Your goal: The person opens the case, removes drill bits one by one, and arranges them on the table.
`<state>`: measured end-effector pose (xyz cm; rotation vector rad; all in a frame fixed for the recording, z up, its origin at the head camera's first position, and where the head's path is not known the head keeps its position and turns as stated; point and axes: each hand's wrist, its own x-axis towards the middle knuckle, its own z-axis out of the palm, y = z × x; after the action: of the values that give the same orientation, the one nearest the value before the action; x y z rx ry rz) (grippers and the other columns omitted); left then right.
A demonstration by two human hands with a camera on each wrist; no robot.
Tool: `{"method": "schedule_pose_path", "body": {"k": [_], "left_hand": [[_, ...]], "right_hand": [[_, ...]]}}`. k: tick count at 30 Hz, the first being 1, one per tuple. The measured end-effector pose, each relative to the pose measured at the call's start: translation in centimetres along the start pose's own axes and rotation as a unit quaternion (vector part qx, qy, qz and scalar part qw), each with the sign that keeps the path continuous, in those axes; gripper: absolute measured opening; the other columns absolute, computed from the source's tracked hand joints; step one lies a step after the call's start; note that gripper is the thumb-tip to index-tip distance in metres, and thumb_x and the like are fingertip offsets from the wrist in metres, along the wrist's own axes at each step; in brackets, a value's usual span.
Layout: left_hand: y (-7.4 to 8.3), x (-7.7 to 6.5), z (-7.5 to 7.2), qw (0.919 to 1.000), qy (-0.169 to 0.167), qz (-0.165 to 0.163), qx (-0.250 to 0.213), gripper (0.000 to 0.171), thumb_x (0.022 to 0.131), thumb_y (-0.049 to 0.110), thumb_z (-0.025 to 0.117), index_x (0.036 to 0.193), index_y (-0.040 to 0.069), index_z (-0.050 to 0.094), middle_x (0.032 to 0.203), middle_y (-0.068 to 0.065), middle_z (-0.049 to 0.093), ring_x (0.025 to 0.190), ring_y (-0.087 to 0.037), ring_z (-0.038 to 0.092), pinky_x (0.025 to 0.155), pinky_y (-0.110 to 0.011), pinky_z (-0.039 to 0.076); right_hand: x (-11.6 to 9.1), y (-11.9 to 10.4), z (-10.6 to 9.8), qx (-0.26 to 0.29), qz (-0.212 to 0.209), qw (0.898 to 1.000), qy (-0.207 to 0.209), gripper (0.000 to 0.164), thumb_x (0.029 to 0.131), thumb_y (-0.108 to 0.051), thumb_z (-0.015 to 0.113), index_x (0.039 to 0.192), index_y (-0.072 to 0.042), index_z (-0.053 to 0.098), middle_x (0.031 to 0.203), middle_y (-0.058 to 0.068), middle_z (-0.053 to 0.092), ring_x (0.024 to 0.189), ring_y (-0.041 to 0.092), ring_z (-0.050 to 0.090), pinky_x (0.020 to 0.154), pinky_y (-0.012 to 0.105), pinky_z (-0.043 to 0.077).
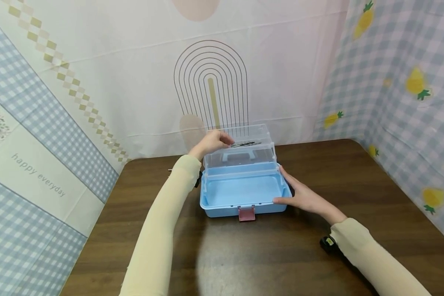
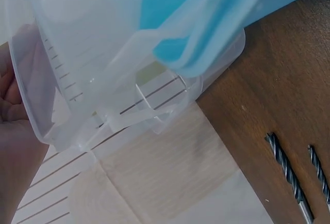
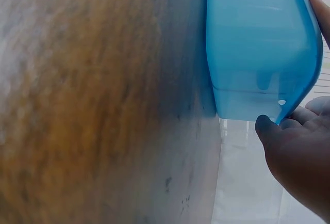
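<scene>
Though near rear edge, roomy-fronted box

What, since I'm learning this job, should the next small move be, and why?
Probably settle the dark drill bits into the clear tray: they seem pinched in the left grip, close to the tray, while the right grip holds the blue box's right side.

We can enter the blue box from the front (over the latch). The right hand blocks its right end.
</scene>
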<state>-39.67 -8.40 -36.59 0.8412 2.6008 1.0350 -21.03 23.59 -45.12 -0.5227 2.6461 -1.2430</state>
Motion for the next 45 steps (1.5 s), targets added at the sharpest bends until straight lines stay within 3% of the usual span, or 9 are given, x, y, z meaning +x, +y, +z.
{"method": "schedule_pose_path", "body": {"k": [27, 45], "left_hand": [[-0.13, 0.14, 0.66, 0.9992, 0.032, 0.014, 0.022, 0.019, 0.097, 0.002, 0.065, 0.111, 0.007, 0.078, 0.109, -0.007, 0.075, 0.103, -0.020, 0.069, 0.088, -0.030, 0.055], [0.06, -0.11, -0.33, 0.9976, 0.062, 0.020, 0.022, 0.021, 0.099, 0.003, 0.062, 0.114, 0.007, 0.077, 0.112, -0.008, 0.073, 0.105, -0.022, 0.067, 0.092, -0.033, 0.054]], "right_hand": [[0.02, 0.23, 0.05, -0.001, 0.004, 1.000, 0.001, 0.112, 0.088, -0.047, 0.077, 0.163, -0.022, -0.003, 0.167, 0.022, 0.002, 0.150, 0.046, 0.010, 0.113, 0.069, 0.021], [0.22, 0.33, -0.04, -0.005, 0.005, 1.000, -0.004, 0.112, 0.088, -0.047, 0.077, 0.163, -0.025, -0.004, 0.168, 0.019, 0.001, 0.151, 0.044, 0.010, 0.113, 0.069, 0.020]]}}
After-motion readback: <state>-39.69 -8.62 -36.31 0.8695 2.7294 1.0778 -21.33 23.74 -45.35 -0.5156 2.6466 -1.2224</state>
